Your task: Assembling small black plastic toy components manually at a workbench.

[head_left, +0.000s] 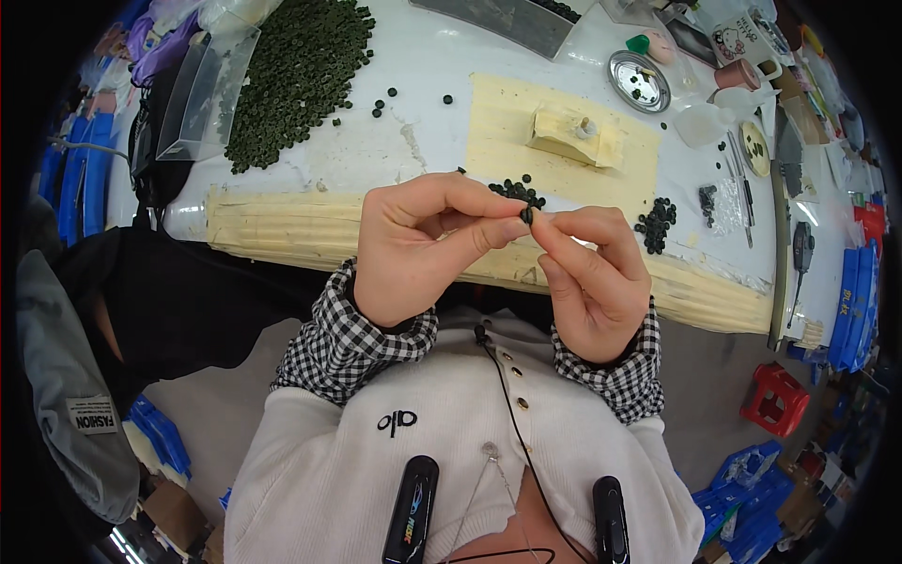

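A small dark piece (526, 216) sits pinched between the fingertips of the left hand (404, 246) and the right hand (601, 282), both closed on it, above the near edge of the desk (423, 47). Just beyond lies a small cluster of similar pieces (526, 195); farther out, a pale yellow block (554, 141) rests on a yellow sheet (493, 108), with a large dark green heap (301, 85) toward the left.
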{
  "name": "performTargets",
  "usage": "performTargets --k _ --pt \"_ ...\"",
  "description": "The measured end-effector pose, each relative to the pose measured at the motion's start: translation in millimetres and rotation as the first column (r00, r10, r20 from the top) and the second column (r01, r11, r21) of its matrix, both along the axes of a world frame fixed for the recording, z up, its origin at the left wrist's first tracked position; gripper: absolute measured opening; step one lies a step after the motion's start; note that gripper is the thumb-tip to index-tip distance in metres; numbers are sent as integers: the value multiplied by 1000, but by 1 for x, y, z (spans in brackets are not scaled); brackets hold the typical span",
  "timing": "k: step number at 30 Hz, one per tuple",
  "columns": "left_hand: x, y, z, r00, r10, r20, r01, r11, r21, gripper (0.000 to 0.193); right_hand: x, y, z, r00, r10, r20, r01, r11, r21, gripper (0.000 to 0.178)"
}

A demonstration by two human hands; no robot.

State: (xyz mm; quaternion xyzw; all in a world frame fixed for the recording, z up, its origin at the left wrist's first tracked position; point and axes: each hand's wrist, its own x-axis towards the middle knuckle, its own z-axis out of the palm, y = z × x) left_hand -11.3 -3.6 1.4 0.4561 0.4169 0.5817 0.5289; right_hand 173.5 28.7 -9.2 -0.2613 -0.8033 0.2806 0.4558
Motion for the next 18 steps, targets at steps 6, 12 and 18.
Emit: performTargets --k 6,12,18 --pt "-4 0 0 999 -35 -36 36 999 26 14 1 6 2 999 24 39 -28 994 107 37" --pt "-5 3 1 991 -22 -132 35 994 102 16 0 3 -1 999 40 -13 -39 998 50 38" --pt "-6 2 0 998 -41 -54 43 998 38 17 0 2 -1 999 45 -12 -44 997 55 39"
